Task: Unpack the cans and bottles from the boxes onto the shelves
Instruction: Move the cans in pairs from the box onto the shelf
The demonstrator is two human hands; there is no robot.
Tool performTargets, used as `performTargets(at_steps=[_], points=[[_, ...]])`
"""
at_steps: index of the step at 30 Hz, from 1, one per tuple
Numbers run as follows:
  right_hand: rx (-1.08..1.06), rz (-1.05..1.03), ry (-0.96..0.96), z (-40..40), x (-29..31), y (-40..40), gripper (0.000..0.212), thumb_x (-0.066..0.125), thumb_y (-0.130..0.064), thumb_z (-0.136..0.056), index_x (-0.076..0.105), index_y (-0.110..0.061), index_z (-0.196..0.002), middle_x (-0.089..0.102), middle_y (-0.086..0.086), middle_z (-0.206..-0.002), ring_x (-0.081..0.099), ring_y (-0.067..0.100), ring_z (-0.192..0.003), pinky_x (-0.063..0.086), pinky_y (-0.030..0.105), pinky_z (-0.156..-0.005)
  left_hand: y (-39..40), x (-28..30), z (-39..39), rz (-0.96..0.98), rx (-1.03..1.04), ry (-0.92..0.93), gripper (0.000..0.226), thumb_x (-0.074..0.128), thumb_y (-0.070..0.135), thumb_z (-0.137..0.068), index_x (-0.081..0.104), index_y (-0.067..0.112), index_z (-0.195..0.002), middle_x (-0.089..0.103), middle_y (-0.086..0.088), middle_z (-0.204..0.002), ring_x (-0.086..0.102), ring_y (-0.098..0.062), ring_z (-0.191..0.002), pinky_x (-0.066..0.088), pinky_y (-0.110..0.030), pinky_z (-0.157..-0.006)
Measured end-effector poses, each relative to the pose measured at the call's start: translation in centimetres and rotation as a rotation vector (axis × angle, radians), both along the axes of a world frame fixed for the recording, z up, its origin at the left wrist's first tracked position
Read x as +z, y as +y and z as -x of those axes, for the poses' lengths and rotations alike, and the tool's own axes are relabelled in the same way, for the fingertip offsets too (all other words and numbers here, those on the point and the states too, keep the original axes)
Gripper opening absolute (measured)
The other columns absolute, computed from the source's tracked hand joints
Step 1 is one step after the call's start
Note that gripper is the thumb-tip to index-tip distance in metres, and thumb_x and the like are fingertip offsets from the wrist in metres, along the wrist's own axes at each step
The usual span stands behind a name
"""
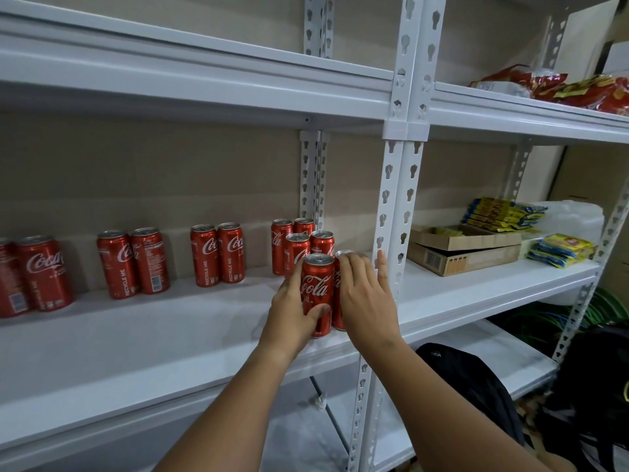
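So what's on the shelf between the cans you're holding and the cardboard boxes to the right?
Head view: only the white slotted upright and bare shelf separate the held cans from the cardboard boxes.

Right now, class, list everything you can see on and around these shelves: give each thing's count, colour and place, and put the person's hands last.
Cola cans: twelve in view, red, standing in pairs along the middle shelf.
Shelving: white metal, slotted uprights, several levels.
Cardboard trays: two, brown, stacked on the right bay's middle shelf.
Snack packets: yellow and blue, piled behind and beside the trays; count unclear.
Plastic bag: one, white, behind those packets.
Red packets: red and yellow, upper right shelf; count unclear.
Black bag: one, lower right.
Green cables: below the right shelf.
Left hand: grips the front can.
Right hand: fingers over the neighbouring can.
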State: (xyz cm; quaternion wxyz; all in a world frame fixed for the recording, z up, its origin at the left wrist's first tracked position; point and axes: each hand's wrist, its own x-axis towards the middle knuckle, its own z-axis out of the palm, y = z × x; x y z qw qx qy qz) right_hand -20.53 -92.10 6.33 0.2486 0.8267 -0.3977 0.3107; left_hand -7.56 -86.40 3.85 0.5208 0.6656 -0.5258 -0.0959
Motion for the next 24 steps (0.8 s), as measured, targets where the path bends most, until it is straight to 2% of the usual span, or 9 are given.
performTargets(at_steps=[13, 16, 19, 22, 24], points=[[-0.046, -0.019, 0.031, 0.0, 0.1, 0.1, 0.085, 0.084, -0.033, -0.074, 0.045, -0.002, -0.143, 0.053, 0.017, -0.136, 0.047, 0.034, -0.135, 0.009, 0.055, -0.125, -0.2, 0.3, 0.4, -0.018, 0.003, -0.012, 0.097, 0.078, 0.022, -0.090, 0.014, 0.040, -0.161, 0.044, 0.002, -0.156, 0.044, -0.021, -0.144, 0.038, -0.050, -0.119], [-0.030, -0.027, 0.033, 0.1, 0.0, 0.0, 0.090, 0.085, -0.034, -0.073, 0.043, -0.002, -0.145, 0.052, 0.017, -0.138, 0.046, 0.034, -0.136, 0.010, 0.055, -0.125, 0.0, 0.6, 0.5, -0.038, -0.010, -0.012, 0.097, 0.076, 0.022, -0.091, 0.012, 0.041, -0.161, 0.045, 0.001, -0.156, 0.044, -0.021, -0.144, 0.037, -0.050, -0.120], [-0.027, -0.021, 0.036, 0.5, -0.5, 0.3, 0.101, 0.086, -0.034, -0.073, 0.034, 0.002, -0.152, 0.043, 0.020, -0.148, 0.036, 0.037, -0.144, 0.013, 0.056, -0.124, 0.8, 0.8, 0.3, -0.050, -0.056, -0.002, 0.098, 0.078, 0.022, -0.090, 0.013, 0.043, -0.160, 0.052, 0.001, -0.151, 0.049, -0.019, -0.140, 0.039, -0.046, -0.118], [0.035, -0.046, 0.000, 0.8, -1.5, 2.2, 0.088, 0.065, -0.029, -0.084, 0.025, 0.002, -0.156, 0.029, 0.025, -0.159, 0.020, 0.041, -0.151, 0.012, 0.057, -0.124, 2.8, 0.8, 0.4, -0.056, -0.053, 0.019, 0.098, 0.078, 0.020, -0.089, 0.014, 0.043, -0.160, 0.052, 0.003, -0.150, 0.048, -0.017, -0.139, 0.040, -0.045, -0.117], [0.074, -0.084, -0.046, 0.8, -2.6, 4.4, 0.082, 0.059, -0.019, -0.082, 0.028, 0.001, -0.155, 0.032, 0.025, -0.156, 0.023, 0.042, -0.150, 0.015, 0.055, -0.123, 4.7, 0.5, 0.6, -0.049, -0.044, 0.060, 0.095, 0.079, 0.020, -0.089, 0.019, 0.039, -0.160, 0.051, 0.004, -0.151, 0.049, -0.017, -0.137, 0.042, -0.044, -0.115]])
